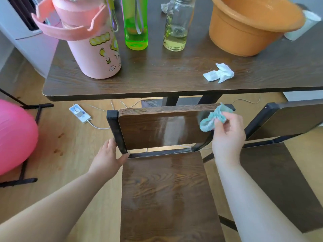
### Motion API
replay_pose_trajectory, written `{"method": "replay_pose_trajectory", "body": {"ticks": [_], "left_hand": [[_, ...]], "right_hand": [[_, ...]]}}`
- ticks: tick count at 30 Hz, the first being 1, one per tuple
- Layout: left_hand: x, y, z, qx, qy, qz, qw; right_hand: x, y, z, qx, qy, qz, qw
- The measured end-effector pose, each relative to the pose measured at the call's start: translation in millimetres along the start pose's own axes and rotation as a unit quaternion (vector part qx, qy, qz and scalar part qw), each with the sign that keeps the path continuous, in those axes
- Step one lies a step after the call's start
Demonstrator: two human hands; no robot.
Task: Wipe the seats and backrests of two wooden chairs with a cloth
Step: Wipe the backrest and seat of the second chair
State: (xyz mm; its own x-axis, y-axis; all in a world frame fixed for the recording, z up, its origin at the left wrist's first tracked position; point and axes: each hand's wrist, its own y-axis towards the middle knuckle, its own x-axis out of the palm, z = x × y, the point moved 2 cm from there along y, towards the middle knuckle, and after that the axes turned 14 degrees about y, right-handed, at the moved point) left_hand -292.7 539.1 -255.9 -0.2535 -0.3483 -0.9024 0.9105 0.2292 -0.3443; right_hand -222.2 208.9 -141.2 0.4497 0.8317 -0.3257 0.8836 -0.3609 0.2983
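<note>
Right hand (227, 131), 3 o'clock of frame centre: thumb and fingers pinch a bunched teal cloth (211, 119) against the right end of the near chair's backrest (153, 128), likely mid-stroke across the panel. Left hand (106, 158), 8 o'clock: fingers straight, holding nothing, laid against the black post (115, 133) where backrest meets seat (166, 193), apparently bracing the chair so the wiping does not shove it. Pale sheen down the backrest; damp or glare, cannot tell. Second chair (286, 123) just beside at 3 o'clock, neither hand on it. Table (157, 82) at 12 carries a crumpled tissue (219, 73), orange basin (244, 32) and pink flask (94, 49). Pink ball (15, 137) at 9.
</note>
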Motion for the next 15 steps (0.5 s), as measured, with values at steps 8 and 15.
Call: {"method": "replay_pose_trajectory", "body": {"ticks": [8, 15], "left_hand": [[11, -2, -9, 0.038, -0.018, 0.012, 0.999], [11, 2, -12, 0.055, -0.031, -0.001, 0.998]], "right_hand": [[58, -41, -20, -0.097, 0.024, -0.03, 0.995], [127, -83, -54, -0.175, 0.044, -0.114, 0.977]]}}
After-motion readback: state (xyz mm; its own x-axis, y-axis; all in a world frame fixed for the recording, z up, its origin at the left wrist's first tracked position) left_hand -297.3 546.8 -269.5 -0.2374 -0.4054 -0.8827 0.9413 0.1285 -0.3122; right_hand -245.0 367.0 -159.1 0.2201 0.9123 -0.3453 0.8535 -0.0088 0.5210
